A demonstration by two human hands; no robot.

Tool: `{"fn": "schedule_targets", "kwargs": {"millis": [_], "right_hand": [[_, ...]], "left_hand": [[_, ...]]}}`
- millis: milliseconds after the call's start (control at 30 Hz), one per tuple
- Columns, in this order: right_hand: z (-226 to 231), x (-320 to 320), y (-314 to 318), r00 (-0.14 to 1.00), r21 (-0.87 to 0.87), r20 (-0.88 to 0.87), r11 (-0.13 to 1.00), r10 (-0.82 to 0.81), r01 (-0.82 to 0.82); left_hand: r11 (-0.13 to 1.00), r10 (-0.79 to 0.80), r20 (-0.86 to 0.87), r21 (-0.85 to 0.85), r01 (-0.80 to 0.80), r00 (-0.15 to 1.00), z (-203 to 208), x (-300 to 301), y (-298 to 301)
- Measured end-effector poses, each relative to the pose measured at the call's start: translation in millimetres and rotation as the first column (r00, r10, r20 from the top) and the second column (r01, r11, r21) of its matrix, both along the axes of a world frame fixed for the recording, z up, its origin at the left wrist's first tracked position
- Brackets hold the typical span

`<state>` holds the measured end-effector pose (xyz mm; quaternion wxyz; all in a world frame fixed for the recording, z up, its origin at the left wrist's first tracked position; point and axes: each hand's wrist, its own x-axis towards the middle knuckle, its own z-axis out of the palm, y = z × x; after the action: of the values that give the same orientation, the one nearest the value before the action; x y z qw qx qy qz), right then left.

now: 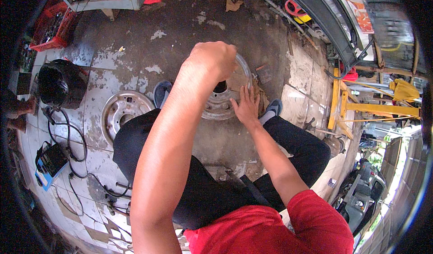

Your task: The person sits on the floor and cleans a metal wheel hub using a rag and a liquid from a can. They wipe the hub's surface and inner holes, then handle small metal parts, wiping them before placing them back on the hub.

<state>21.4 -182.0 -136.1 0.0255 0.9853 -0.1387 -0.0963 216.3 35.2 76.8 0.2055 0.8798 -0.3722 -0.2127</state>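
Note:
On the floor between my feet lies a steel wheel rim, partly covered by my arms. My left hand is closed in a fist over the rim's far side, knuckles up; whatever it may hold is hidden beneath it. My right hand lies on the rim's right edge with its fingers stretched out and spread. A second steel wheel rim rests on the tiles to the left, partly behind my knee.
At the left stand a black bucket-like container, a black-and-blue box and a looping black cable. A red crate is at the far left. Yellow wooden framing and a long black panel occupy the right.

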Motion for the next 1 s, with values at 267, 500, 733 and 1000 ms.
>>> {"fn": "schedule_targets", "kwargs": {"millis": [267, 500, 733, 1000], "right_hand": [[-3, -8, 4, 1.000, -0.026, -0.004, 1.000, 0.013, -0.013], [0, 0, -2, 1.000, -0.043, 0.007, 0.999, 0.015, -0.015], [12, -5, 12, 0.998, -0.063, -0.054, 0.998, 0.022, -0.026], [9, -6, 19, 1.000, -0.036, -0.016, 0.999, -0.021, 0.020]], "left_hand": [[1.000, -0.002, -0.002, -0.010, 0.002, 1.000, -1, -1, 1], [0.999, -0.026, -0.016, 0.021, 0.026, 1.000, -1, -5, -4], [1.000, -0.009, 0.015, -0.003, 0.009, 1.000, -3, 2, -1], [0.999, -0.041, 0.006, 0.019, 0.041, 0.999, -1, -2, 0]]}}
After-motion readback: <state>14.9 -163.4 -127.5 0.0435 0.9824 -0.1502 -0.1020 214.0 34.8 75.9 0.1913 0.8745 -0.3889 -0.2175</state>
